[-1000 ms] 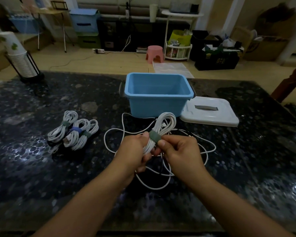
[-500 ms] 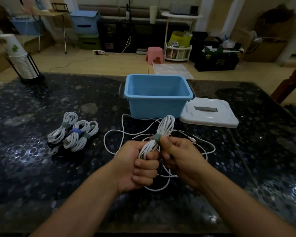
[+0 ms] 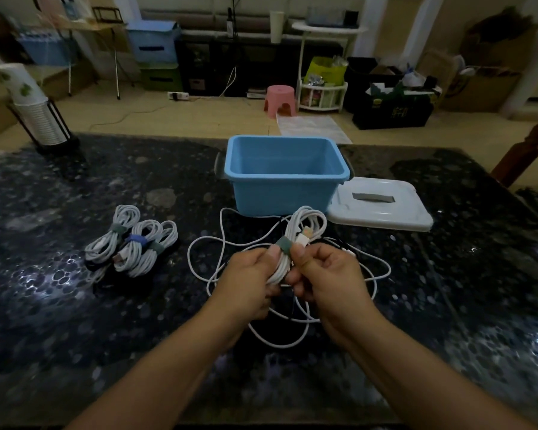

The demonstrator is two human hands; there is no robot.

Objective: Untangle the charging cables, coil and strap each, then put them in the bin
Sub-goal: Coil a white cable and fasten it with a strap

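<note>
1. The blue bin (image 3: 284, 181) stands open at the far middle of the dark speckled worktop (image 3: 75, 305); what shows of its inside holds no cable.
2. Its white lid (image 3: 381, 204) lies flat on the worktop just beside the bin's right side, handle slot up.
3. Three coiled white cables (image 3: 131, 243) lie together on the worktop to the left of the bin, each bound at its middle: two with a grey-green strap and the middle one with a blue strap.
4. A fourth coiled cable (image 3: 295, 240) is held above the worktop in front of the bin, with a grey-green strap (image 3: 284, 245) round its waist and a plug end poking out just right of the strap.
5. The left hand (image 3: 249, 283) comes in from the lower left, fingers curled round the lower part of the coil and the thumb laid against the strap.
6. The right hand (image 3: 326, 280) comes in from the lower right, its fingers curled and its thumb pressed to the coil just beside the strap, opposite the left thumb.
7. Loose white cable (image 3: 208, 268) lies in wide tangled loops on the worktop under and around both hands, reaching up to the bin's front wall.
8. A stack of paper cups in a black wire holder (image 3: 35, 116) stands at the far left edge of the worktop.
</note>
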